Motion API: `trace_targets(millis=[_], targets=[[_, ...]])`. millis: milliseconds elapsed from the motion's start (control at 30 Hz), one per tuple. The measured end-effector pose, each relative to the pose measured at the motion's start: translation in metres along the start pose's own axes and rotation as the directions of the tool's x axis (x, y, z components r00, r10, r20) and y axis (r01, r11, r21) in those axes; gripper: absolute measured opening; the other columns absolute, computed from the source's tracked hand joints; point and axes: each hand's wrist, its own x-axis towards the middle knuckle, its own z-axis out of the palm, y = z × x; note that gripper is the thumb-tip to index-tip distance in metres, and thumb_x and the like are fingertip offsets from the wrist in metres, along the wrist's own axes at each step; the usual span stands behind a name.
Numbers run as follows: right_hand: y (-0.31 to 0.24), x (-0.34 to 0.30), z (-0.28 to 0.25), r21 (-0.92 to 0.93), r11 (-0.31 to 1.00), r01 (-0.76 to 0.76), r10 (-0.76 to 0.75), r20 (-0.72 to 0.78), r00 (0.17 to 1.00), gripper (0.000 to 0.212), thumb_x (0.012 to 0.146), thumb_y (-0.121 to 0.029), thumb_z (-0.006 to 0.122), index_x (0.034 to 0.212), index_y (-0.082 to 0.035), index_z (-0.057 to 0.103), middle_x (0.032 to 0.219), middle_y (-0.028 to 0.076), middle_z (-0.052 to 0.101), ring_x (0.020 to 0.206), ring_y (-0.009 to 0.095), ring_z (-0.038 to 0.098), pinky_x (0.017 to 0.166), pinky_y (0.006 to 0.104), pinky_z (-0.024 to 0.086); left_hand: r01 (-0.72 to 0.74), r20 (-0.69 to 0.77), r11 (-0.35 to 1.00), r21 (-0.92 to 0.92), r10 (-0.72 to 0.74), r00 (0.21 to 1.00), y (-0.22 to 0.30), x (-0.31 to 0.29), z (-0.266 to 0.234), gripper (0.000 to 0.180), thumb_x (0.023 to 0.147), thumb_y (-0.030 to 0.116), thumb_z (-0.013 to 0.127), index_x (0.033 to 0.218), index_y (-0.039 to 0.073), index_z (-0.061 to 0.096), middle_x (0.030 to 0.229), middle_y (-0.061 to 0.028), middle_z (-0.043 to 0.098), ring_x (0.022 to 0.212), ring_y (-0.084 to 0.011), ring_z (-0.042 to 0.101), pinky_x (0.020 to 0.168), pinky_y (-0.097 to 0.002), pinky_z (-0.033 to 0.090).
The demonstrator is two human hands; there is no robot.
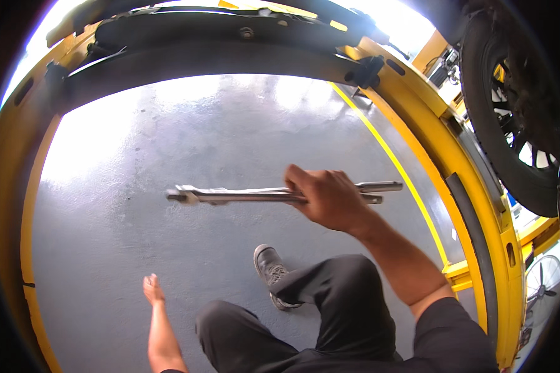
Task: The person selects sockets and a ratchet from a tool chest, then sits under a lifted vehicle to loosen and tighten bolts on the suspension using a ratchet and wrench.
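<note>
My right hand [330, 198] is closed around long chrome bar tools that look like socket wrench handles [242, 196]. They lie nearly level in front of me, side by side. A head shows at their left end, and two bar ends stick out to the right of my fist. Inside my grip the bars are hidden. Low on the left, my left hand [153, 290] hangs over the grey floor [106, 248], apart from the tools. Its fingers are loosely stretched, with nothing visible in them.
A dark beam [205, 62] crosses overhead between yellow lift rails [479, 248]. A wheel with a black tyre [488, 118] hangs at the upper right. A yellow line [386, 149] runs along the floor. My shoe [270, 266] is planted below the tools.
</note>
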Motion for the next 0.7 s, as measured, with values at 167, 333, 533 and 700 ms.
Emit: trace_targets(millis=[167,333,533,700], targets=[[-0.024,0.036,0.041,0.524,0.851,-0.046,-0.010,0.104,0.995,0.027,0.099,-0.022,0.073,0.118,-0.009,0.059,0.075,0.014,0.073,0.061,0.026,0.069,0.062,0.0416,0.051,0.033,0.203,0.905,-0.423,0.060,0.977,0.249,0.047,-0.115,0.053,0.104,0.057,0.055,0.074,0.014,0.057,0.066,0.0006,0.051,0.056,-0.0067,0.047,0.052,-0.0237,0.036],[-0.078,0.072,0.027,0.685,0.716,0.134,-0.225,0.045,0.973,0.025,0.103,-0.021,0.069,0.117,-0.001,0.062,0.072,0.012,0.070,0.053,0.017,0.058,0.056,0.0381,0.045,-0.193,0.141,0.847,-0.495,0.297,0.944,0.374,-0.026,-0.203,0.050,0.108,0.054,0.052,0.082,0.011,0.059,0.065,0.0006,0.050,0.055,-0.0065,0.046,0.052,-0.0234,0.036],[-0.120,0.076,0.008,0.784,0.613,0.099,-0.269,0.089,0.959,0.036,0.105,-0.035,0.066,0.116,-0.001,0.056,0.074,0.012,0.066,0.058,0.016,0.056,0.056,0.0366,0.042,-0.168,0.236,0.860,-0.481,0.312,0.920,0.411,-0.113,-0.225,0.044,0.105,0.055,0.057,0.096,0.013,0.048,0.070,0.0002,0.051,0.061,-0.0072,0.045,0.056,-0.0247,0.034],[-0.150,0.037,0.025,0.934,0.268,-0.234,-0.385,0.327,0.863,0.044,0.108,-0.053,0.053,0.107,-0.009,0.048,0.083,0.004,0.053,0.072,0.013,0.045,0.065,0.0347,0.043,-0.121,0.221,0.849,-0.515,0.267,0.938,0.364,-0.117,-0.240,0.047,0.103,0.059,0.061,0.095,0.013,0.053,0.074,0.0007,0.052,0.065,-0.0062,0.047,0.057,-0.0227,0.038]])
